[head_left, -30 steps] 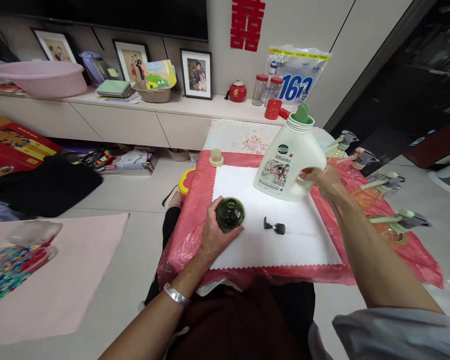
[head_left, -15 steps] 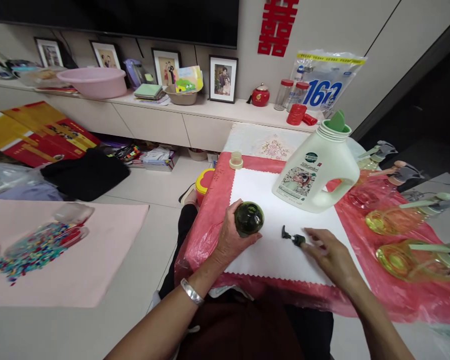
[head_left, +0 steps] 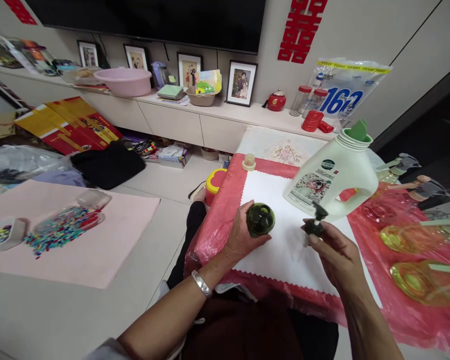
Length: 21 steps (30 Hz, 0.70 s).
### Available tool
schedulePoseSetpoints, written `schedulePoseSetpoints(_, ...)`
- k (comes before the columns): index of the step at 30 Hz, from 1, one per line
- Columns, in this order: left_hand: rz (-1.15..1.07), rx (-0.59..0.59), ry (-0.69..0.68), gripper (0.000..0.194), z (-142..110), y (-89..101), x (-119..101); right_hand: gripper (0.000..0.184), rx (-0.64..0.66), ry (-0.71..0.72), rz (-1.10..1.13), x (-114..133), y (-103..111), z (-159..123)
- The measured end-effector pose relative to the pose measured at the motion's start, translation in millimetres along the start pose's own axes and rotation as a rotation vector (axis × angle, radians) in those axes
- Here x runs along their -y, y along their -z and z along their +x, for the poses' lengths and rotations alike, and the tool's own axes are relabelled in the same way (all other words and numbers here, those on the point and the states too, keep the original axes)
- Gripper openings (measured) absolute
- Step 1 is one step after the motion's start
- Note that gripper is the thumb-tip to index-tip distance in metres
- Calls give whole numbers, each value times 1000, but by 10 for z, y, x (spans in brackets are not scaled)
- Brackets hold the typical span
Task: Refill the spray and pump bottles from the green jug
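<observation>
My left hand [head_left: 244,230] is wrapped round a dark green bottle [head_left: 260,220], seen from above with its open neck facing up. To the right, my right hand [head_left: 335,250] grips a dark green pump head [head_left: 315,225] between thumb and fingers, lifted off the white mat [head_left: 273,257]. The pump's nozzle points up and a pale tube shows beneath it. Behind the pump stands a large pale green detergent jug [head_left: 330,175], its mouth uncapped with a green spout inside. A translucent cap [head_left: 249,161] sits near the table's far left corner.
Several spray bottles with yellow and pink liquid [head_left: 416,280] lie along the right of the red table cover [head_left: 213,232]. At left, a pink board [head_left: 108,250] carries colourful beads [head_left: 60,235] and a white tray [head_left: 17,235]. A yellow and red tub [head_left: 213,185] is beside the table.
My right hand has picked the pump head up off the white mat and turned it upright. The bottle stays in my left hand. The camera view has swung somewhat left.
</observation>
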<state>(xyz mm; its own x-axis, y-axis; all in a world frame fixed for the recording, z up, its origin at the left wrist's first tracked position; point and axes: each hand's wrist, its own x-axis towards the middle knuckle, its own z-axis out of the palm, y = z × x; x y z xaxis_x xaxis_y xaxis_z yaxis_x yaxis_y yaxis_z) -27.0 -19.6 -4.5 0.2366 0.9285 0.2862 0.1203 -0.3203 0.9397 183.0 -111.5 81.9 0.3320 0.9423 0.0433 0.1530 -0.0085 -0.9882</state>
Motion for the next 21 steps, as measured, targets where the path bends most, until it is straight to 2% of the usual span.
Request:
schedulePoseSetpoints(2, 4, 0, -1, 104, 5, -9, 8, 43, -53, -6, 250, 129, -128, 66)
schedulePoseSetpoints(5, 14, -4, -5, 105, 12, -22, 22, 39, -124, 78, 399, 318, -290, 171)
schedulePoseSetpoints(7, 21, -6, -17, 105, 17, -27, 28, 36, -154, 158, 401, 442, -374, 224)
schedulePoseSetpoints(12, 5, 5, -55, 105, 34, -28, 30, 35, -195, 346, 237, 683, -541, 311)
schedulePoseSetpoints(16, 8, -7, -58, 105, 40, -27, 12, 40, -149, 389, 173, 666, -636, 382)
schedulePoseSetpoints(21, 4, -8, -90, 104, 33, -38, -11, 42, -15, 308, 151, 402, -720, 426)
